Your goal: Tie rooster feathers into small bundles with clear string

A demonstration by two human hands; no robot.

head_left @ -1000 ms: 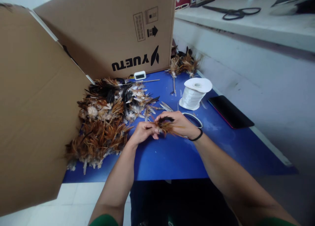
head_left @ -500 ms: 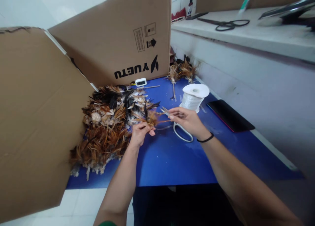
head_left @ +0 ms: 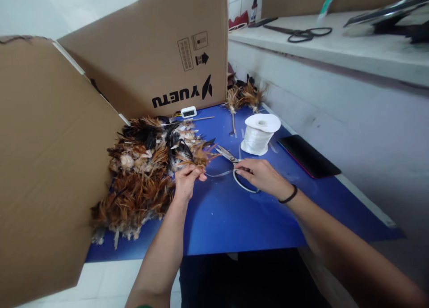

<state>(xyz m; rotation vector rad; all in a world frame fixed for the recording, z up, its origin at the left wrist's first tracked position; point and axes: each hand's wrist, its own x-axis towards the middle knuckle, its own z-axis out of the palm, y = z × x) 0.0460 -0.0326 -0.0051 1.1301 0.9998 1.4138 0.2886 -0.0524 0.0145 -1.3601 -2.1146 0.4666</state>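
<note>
My left hand [head_left: 187,179] is closed in a pinch at the base of a small bunch of brown feathers [head_left: 202,157], whose tips point up and right. A thin clear ribbon [head_left: 219,175] runs from those fingers across to my right hand [head_left: 259,174]. The fingertips of my right hand are pressed together where the ribbon reaches them, directly above the scissors. Lying on the blue table [head_left: 228,223], the scissors [head_left: 227,154] have their blades towards the feathers, and my right hand partly hides their handles. Behind that hand stands a white spool of ribbon [head_left: 256,140].
A large heap of brown, black and white feathers [head_left: 137,183] lies at left against cardboard boxes [head_left: 134,48]. A phone [head_left: 308,156] is at right, a small white digital display [head_left: 188,112] at the back. Black scissors [head_left: 301,34] rest on the ledge [head_left: 335,53].
My right hand has drawn back to the right and towards me, away from the feather tips. My left hand keeps its pinch on the bunch. The view has shifted slightly.
</note>
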